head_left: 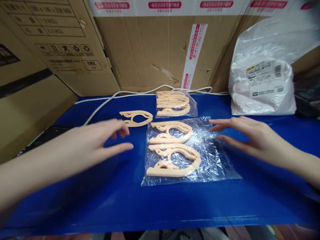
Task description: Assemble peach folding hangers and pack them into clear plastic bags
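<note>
A clear plastic bag (pixel 215 166) lies flat in the middle, with two beige folding hangers in it: an upper hanger (pixel 183 128) and a lower hanger (pixel 192 165). My right hand (pixel 245 133) is over the bag's right edge, fingers stretched out and apart, holding nothing. Whether its fingertips touch the plastic I cannot tell. To the left, my left hand (pixel 110 136) hovers with thumb and fingers apart, also without anything in it. Closest to it is a loose beige folding hanger (pixel 142 124), its near left end partly hidden by the fingers.
Behind the flat bag sits a second clear bag (pixel 172 103) with several folded hangers. A white cable (pixel 135 92) runs along the back of the blue table (pixel 125 203). Cardboard boxes (pixel 150 50) wall the rear and left. A white plastic parcel (pixel 262 90) stands back right.
</note>
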`<action>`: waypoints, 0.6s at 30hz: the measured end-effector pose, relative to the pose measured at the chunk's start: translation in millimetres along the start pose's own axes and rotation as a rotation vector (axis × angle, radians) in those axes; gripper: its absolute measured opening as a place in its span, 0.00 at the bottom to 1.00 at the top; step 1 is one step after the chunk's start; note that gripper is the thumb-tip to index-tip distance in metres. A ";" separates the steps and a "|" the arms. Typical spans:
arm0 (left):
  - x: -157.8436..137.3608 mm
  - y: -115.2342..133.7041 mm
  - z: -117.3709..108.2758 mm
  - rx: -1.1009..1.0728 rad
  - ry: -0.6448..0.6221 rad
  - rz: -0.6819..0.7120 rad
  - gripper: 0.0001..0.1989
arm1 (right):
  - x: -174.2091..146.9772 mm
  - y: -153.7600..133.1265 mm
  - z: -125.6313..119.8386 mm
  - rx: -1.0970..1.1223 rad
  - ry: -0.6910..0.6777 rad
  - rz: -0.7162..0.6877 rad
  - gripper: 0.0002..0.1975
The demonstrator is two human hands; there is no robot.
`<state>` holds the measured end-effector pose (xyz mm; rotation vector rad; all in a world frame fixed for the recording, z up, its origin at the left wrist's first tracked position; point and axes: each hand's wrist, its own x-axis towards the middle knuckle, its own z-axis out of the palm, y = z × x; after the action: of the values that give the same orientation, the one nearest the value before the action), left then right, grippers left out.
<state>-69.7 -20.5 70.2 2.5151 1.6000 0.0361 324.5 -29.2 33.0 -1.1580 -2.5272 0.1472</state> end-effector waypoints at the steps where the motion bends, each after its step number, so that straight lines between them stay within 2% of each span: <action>1: 11.8 -8.8 -1.5 0.042 0.032 -0.015 0.25 | 4.6 1.4 -2.9 0.003 0.016 0.015 0.20; 3: 36.4 -27.3 0.0 0.078 0.041 0.048 0.36 | 16.0 1.9 -6.4 -0.007 0.051 0.010 0.18; 5: 58.3 -44.5 4.6 0.070 -0.031 0.070 0.53 | 27.8 0.2 -6.6 -0.025 0.081 -0.018 0.15; 7: 73.8 -56.5 8.1 0.035 -0.173 0.038 0.56 | 37.2 -2.2 -4.2 -0.046 0.099 -0.046 0.14; 9: 82.2 -62.2 8.3 0.002 -0.246 0.027 0.51 | 42.9 -3.8 -0.7 -0.057 0.107 -0.072 0.13; 11: 84.9 -62.7 6.1 -0.003 -0.242 0.041 0.46 | 45.2 -4.3 2.3 -0.064 0.098 -0.090 0.13; 15: 79.9 -56.0 0.6 0.070 -0.190 0.023 0.38 | 44.1 -1.5 4.9 -0.077 0.068 -0.090 0.12; 18: 70.9 -46.3 -6.3 0.193 -0.086 0.022 0.31 | 43.3 1.0 4.2 -0.084 0.083 -0.087 0.12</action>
<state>-81.7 63.4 65.0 2.6348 1.6132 -0.2316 297.7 4.1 40.8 -1.0603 -2.5261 -0.0290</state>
